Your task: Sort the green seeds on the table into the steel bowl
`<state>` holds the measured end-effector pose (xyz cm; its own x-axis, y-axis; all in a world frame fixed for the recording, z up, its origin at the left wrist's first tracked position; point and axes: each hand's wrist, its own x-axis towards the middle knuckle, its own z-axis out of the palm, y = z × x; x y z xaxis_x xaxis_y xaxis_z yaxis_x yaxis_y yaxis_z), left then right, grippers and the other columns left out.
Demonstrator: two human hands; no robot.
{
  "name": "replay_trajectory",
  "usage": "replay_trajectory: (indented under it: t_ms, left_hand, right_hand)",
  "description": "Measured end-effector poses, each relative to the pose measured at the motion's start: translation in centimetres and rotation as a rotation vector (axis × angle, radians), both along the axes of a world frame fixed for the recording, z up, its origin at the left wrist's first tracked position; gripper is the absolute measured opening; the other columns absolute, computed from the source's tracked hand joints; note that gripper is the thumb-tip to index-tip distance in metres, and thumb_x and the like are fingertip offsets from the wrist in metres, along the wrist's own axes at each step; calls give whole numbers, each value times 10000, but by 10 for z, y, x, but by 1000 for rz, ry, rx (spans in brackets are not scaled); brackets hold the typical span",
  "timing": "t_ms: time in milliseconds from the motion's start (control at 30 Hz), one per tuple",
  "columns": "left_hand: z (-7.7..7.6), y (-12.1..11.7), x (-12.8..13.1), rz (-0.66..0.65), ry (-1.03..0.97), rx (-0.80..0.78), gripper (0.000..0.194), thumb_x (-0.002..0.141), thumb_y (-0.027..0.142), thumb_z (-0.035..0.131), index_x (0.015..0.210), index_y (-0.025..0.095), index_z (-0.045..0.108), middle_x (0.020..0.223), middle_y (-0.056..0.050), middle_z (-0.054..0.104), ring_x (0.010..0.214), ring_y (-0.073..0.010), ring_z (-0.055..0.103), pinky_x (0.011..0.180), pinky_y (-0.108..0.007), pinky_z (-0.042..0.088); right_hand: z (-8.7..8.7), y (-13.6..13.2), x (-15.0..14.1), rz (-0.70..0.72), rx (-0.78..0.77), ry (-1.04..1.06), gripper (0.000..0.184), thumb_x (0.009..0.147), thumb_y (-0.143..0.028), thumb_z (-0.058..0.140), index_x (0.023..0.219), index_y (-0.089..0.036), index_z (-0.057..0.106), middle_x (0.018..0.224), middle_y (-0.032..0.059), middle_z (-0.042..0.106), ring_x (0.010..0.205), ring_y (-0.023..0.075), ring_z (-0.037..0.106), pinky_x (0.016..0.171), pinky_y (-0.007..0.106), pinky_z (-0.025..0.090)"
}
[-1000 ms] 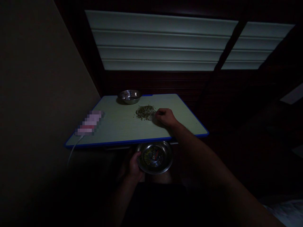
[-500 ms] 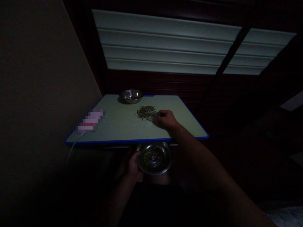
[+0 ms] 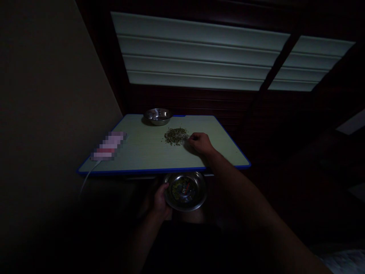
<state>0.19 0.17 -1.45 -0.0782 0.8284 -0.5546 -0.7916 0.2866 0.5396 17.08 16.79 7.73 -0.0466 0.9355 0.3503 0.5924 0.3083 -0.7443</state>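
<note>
In the head view my left hand (image 3: 162, 199) grips the left rim of a round steel bowl (image 3: 201, 201), just below the table's front edge. Greenish bits and a small item with a red mark lie inside that bowl. My right hand (image 3: 201, 142) is closed above the table top, at the right edge of a loose pile of small brownish-green grains (image 3: 174, 136). A faint greyish, see-through shape shows at its fingertips, too blurred to name. Toward the back of the table stands a second steel bowl (image 3: 160, 121), apart from both hands.
The pale table (image 3: 142, 152) has a blue edge. On its left lies a pixelated pinkish object (image 3: 108, 146) with a white cable (image 3: 87, 179) hanging off the front. A wall (image 3: 57, 76) rises at the left, and dark wood with light slatted panels (image 3: 194, 53) stands behind.
My right hand stays almost in place at the pile, with only a slight shift in the grains beside it. My left hand and its bowl hold nearly still.
</note>
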Motion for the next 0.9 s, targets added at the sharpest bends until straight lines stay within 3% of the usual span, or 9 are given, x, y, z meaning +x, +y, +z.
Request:
replay_trajectory:
  t_ms: [400, 700, 900]
  left_hand:
    - [-5, 1, -2, 6, 1, -6, 154, 678, 214, 667, 774, 109, 727, 704, -98, 744, 698, -253, 704, 643, -326, 558]
    - [-4, 1, -1, -3, -7, -18, 164, 675, 214, 649, 785, 119, 727, 714, -98, 747, 695, -256, 706, 625, -331, 560]
    - [1, 0, 0, -14, -6, -20, 150, 656, 218, 658, 755, 126, 723, 681, -88, 737, 686, -266, 705, 613, -343, 556]
  right_hand:
    - [2, 1, 23, -147, -71, 36, 146, 615, -247, 554, 622, -161, 672, 592, 3, 601, 626, 154, 550, 606, 259, 406]
    - [9, -13, 11, 135, -187, 49, 167, 620, -305, 580, 595, -147, 625, 532, -20, 525, 524, 100, 446, 526, 240, 342]
    - [7, -10, 10, 90, -142, 8, 155, 650, -295, 585, 620, -149, 629, 545, -11, 539, 536, 106, 452, 529, 248, 339]
